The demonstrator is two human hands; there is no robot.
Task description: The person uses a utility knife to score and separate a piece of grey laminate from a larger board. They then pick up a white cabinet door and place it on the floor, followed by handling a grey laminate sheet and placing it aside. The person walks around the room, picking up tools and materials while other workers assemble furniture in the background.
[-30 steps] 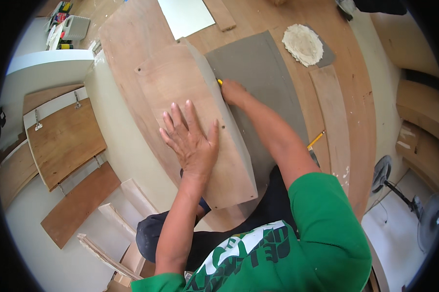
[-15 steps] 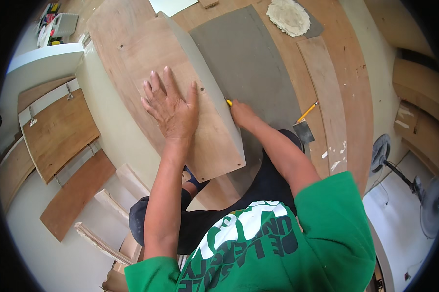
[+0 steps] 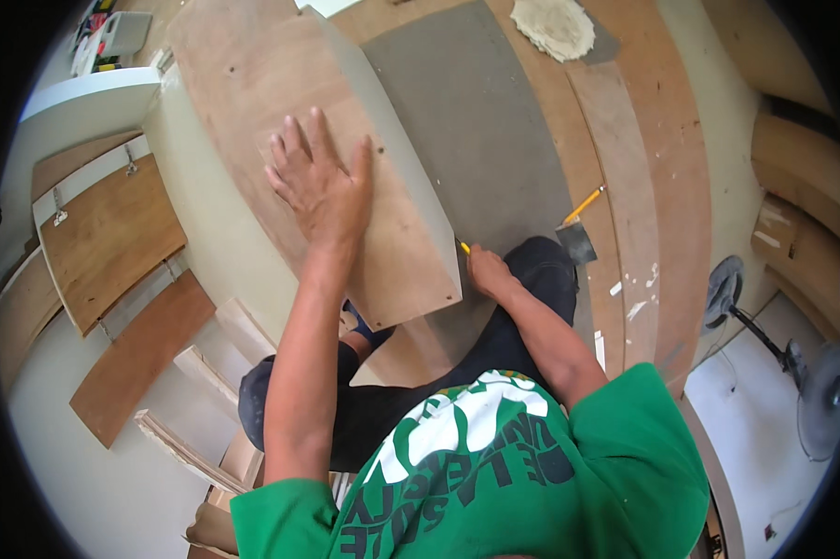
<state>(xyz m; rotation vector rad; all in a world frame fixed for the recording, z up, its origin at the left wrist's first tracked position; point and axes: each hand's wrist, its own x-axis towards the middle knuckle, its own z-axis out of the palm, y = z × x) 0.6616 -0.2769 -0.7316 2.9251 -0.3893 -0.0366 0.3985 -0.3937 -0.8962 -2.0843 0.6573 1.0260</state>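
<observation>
A long box-shaped plywood piece (image 3: 392, 252) with a pale side face and small dark holes rests on a grey sheet (image 3: 476, 102). My left hand (image 3: 327, 191) lies flat on its top, fingers spread. Low against the right edge of the piece, over the grey sheet, my right hand (image 3: 494, 275) is closed around a slim yellow tool (image 3: 464, 247). Only the yellow end shows past my fingers, so its exact kind is hidden. A yellow pencil (image 3: 585, 205) lies to the right, its lower end by a small dark square pad (image 3: 576, 242).
A round tray-like patch of cream paste (image 3: 554, 28) sits on the far board. A long wooden strip (image 3: 615, 140) runs along the right. Hinged wooden panels (image 3: 112, 242) and rough timber pieces (image 3: 205, 373) stand at left. A fan (image 3: 825, 391) is at the far right.
My right hand has slid toward me along the right edge of the plywood piece with the yellow tool. My left hand still presses flat on top. The view has shifted slightly.
</observation>
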